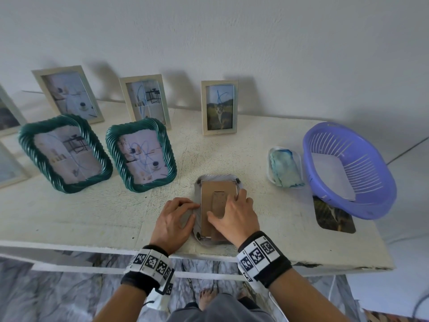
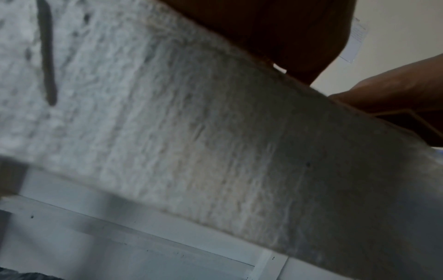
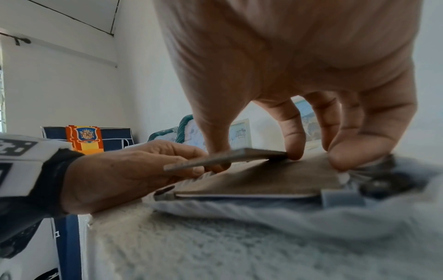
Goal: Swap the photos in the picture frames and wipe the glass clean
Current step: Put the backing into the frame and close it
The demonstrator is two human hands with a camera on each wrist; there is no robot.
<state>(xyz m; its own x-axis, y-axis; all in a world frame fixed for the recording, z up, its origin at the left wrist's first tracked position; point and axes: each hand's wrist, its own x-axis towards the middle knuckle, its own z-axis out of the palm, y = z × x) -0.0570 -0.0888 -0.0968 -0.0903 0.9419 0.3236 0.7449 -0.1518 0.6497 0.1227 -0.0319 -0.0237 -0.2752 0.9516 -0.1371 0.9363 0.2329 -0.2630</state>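
A pale twisted-rim frame [image 1: 210,242] lies face down near the table's front edge, its brown backing board [image 1: 206,198] and cardboard stand [image 1: 219,201] facing up. My left hand [image 1: 176,217] grips the frame's left edge with curled fingers. My right hand [image 1: 234,213] lies over the stand, and its bent fingertips [image 3: 296,151] press on the backing board [image 3: 275,180]. In the right wrist view the stand [image 3: 215,159] lifts slightly off the board, and my left hand [image 3: 134,170] sits beside it. The left wrist view shows only the table's rough edge.
Two green frames [image 1: 65,154] [image 1: 141,154] stand at the left, and three cream frames [image 1: 67,94] [image 1: 145,101] [image 1: 219,108] lean on the wall. To the right are a blue-stained cloth [image 1: 286,169], a purple basket [image 1: 362,159] and a loose photo [image 1: 333,216].
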